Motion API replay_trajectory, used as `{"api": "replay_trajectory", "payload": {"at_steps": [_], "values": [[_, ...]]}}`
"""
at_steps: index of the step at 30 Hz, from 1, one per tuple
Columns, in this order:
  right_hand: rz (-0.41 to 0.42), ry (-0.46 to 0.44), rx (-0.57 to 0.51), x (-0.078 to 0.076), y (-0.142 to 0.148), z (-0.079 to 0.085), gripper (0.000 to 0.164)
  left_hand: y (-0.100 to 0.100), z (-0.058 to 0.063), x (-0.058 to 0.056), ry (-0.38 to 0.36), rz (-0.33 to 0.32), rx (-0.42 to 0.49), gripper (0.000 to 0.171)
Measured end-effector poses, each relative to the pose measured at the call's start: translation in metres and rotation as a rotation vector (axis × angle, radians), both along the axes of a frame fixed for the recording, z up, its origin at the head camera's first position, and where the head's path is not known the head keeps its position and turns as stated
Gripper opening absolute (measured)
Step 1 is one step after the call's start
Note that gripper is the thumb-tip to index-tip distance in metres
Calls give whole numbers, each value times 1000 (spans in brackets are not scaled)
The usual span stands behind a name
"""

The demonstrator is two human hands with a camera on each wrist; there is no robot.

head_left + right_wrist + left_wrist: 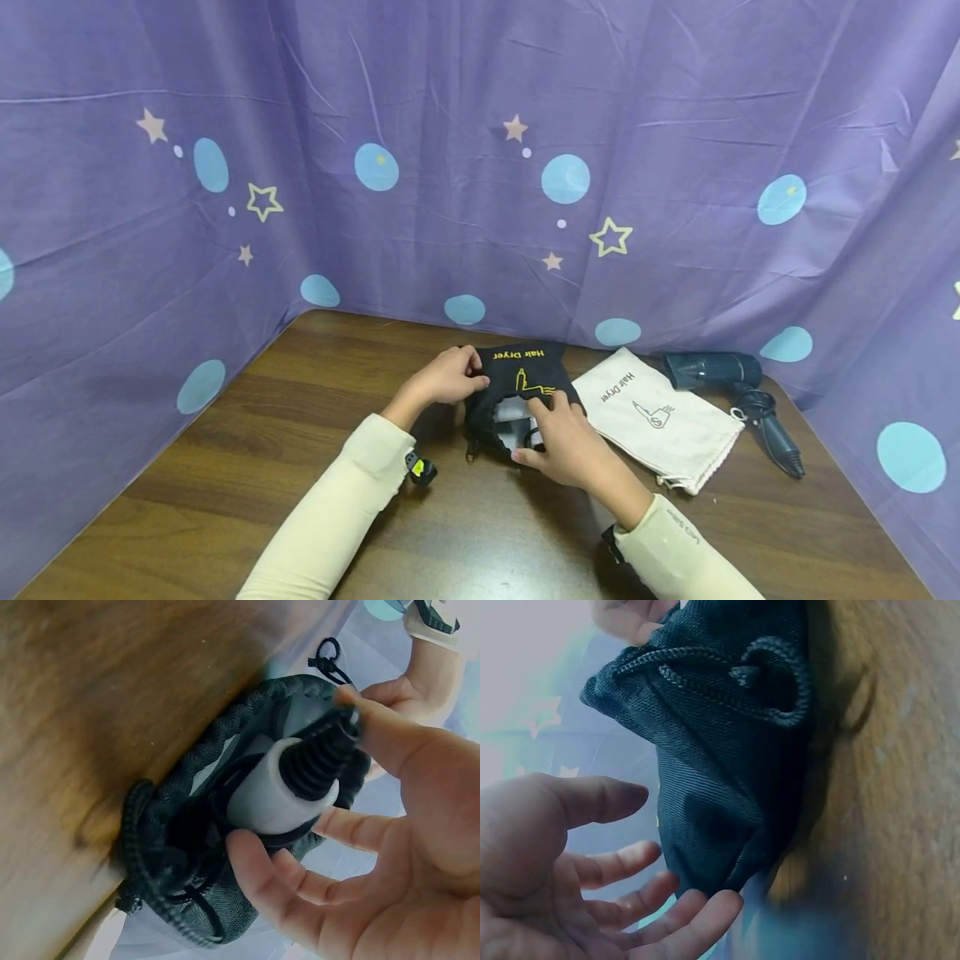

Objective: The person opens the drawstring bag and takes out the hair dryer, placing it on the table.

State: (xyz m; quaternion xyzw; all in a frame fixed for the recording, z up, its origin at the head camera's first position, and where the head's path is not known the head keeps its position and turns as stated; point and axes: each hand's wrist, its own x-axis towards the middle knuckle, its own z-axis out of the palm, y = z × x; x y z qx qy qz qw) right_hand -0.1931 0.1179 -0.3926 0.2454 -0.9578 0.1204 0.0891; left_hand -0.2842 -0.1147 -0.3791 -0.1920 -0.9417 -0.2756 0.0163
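A black drawstring bag marked "Hair Dryer" lies on the table, its gathered mouth facing me. Inside the mouth, in the right wrist view, sits the white handle end of a hair dryer with a black ribbed cord sleeve; the rest is hidden in the bag. My right hand is at the mouth, thumb by the cord sleeve and fingers curled about the handle. Along the bag's left side, my left hand has its fingers loosely bent and spread, fingertips right at the black cloth.
To the right of the black bag lies a flat white drawstring bag, also marked "Hair Dryer". Beyond it is a dark hair dryer with its cord wound at the handle. A purple curtain stands behind the wooden table.
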Motion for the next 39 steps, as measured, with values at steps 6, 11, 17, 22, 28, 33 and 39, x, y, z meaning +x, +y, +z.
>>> {"api": "replay_trajectory", "payload": {"at_steps": [6,11,17,22,28,33,39], "values": [[17,8,14,-1,3,3,50,-1,-2,1,-92,93,103,34],[27,-26,21,-4,7,6,54,-7,-2,0,-79,171,71,42],[29,-7,-3,-7,12,6,53,-18,-1,-4,-60,176,-36,41],[-23,4,-19,-11,13,3,47,-24,1,-6,-39,133,-114,23],[-125,-6,-11,-13,11,-1,46,-29,2,-7,-46,96,-116,14],[-136,-5,6,-14,10,-2,45,-34,1,-9,-40,88,-116,9],[-85,28,10,-16,12,-3,43,-38,1,-11,-47,46,-133,4]]}}
